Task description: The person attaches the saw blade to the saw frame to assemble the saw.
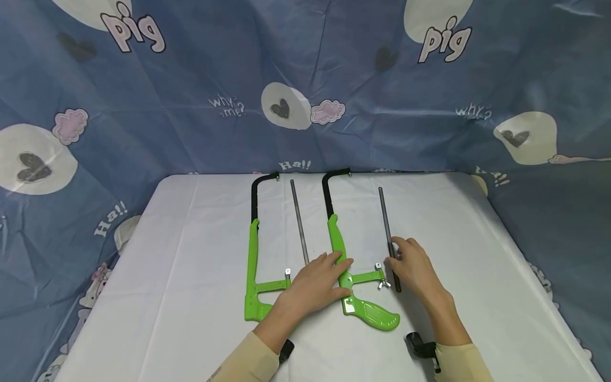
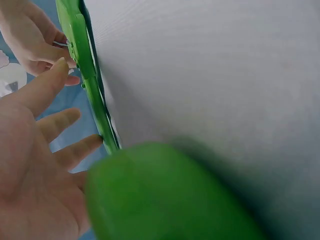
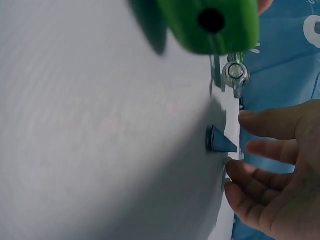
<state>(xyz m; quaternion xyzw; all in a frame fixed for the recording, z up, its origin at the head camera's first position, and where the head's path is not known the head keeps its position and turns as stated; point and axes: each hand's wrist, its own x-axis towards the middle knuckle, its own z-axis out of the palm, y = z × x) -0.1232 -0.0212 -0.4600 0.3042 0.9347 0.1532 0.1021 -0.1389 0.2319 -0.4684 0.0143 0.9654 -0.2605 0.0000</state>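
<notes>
Two hacksaw frames with green handles and black front arms lie side by side, no blade fitted on either. My left hand (image 1: 315, 284) rests with spread, straight fingers on the right hacksaw frame (image 1: 336, 233); in the left wrist view its fingertips meet the green bar (image 2: 95, 97). It partly hides the left hacksaw frame (image 1: 251, 265). My right hand (image 1: 416, 269) is at the right dark round rod (image 1: 384, 215), thumb on one side and loosely bent fingers on the other. In the right wrist view, the rod's end (image 3: 220, 140) shows between thumb and fingers, not gripped.
Another grey rod (image 1: 299, 225) lies between the two frames, its near end behind my left hand. A wing nut (image 1: 383, 284) sits on the right frame's crossbar. White cloth covers the table (image 1: 200, 339); a blue printed curtain (image 1: 191, 63) hangs behind it.
</notes>
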